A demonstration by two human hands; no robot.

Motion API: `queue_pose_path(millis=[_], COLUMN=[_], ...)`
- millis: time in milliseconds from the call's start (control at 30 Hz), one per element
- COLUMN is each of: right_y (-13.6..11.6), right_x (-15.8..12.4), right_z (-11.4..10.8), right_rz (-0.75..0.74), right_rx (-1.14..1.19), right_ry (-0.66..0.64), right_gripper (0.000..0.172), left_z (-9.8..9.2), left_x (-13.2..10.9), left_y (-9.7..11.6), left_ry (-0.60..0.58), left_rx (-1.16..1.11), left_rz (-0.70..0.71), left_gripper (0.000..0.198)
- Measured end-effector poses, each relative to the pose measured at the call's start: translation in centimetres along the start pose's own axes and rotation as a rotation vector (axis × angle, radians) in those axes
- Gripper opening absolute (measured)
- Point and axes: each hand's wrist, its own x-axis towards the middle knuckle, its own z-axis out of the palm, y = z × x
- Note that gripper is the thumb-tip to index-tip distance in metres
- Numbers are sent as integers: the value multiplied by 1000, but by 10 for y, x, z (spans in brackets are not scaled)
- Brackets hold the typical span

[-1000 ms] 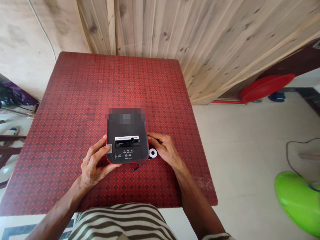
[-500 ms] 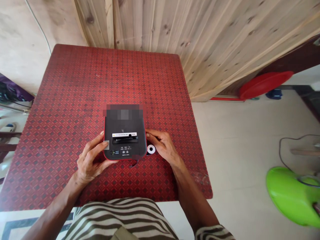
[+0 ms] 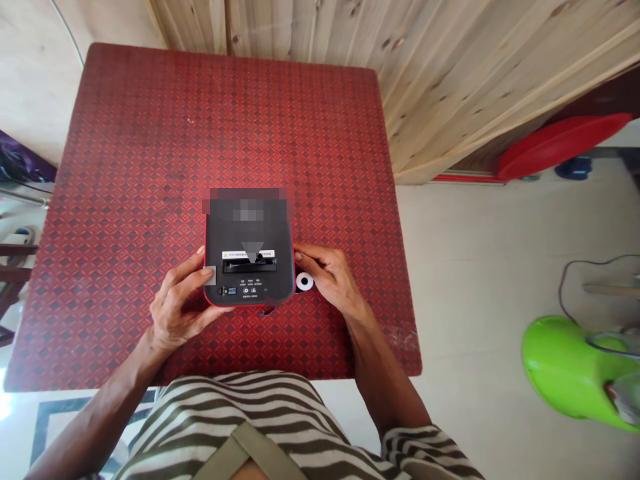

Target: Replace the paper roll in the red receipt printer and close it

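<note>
A small black receipt printer (image 3: 249,250) with a red base edge sits on a red patterned table (image 3: 150,167). My left hand (image 3: 177,307) grips its left front corner, thumb under the front edge and fingers against the side. My right hand (image 3: 327,279) rests curled against the printer's right side. A white paper roll (image 3: 304,282) lies on the table between that hand and the printer, touching my fingers. The printer's top shows a paper slot, a label strip and small buttons.
A wooden plank wall (image 3: 425,73) runs behind and to the right of the table. On the tiled floor to the right lie a green plastic object (image 3: 570,370), a red basin (image 3: 560,143) and a thin cable (image 3: 575,280). My striped shirt fills the bottom.
The view has tilted down, so the table and printer sit higher in the picture. Both hands keep the same hold on the printer's sides.
</note>
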Motion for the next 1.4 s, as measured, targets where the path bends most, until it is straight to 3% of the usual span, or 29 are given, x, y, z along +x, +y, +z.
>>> queue_pose_path(millis=[567,1067,1167,1267,1333,1400], right_y=[15,17,15,0,-20,-43], right_x=[9,8,7,3,-1,-3], right_z=[6,6,5,-1,-5,-4], right_rz=[60,78,61,4,-116,-288], right_rx=[161,225,185,37,-157,-366], right_ry=[85,48,51,201,319,313], right_gripper=[33,37,36,31,23,19], left_z=[1,2,2,3,4,4], left_x=[4,8,6,3,2,1], left_y=[-2,1,0,-1,-2,-3], left_ry=[17,37,21,11,15,25], left_rx=[38,-96,-63,-17,-5,-2], left_rz=[56,-33,-35,-10,3,10], left_gripper=[77,65,64,66,67,67])
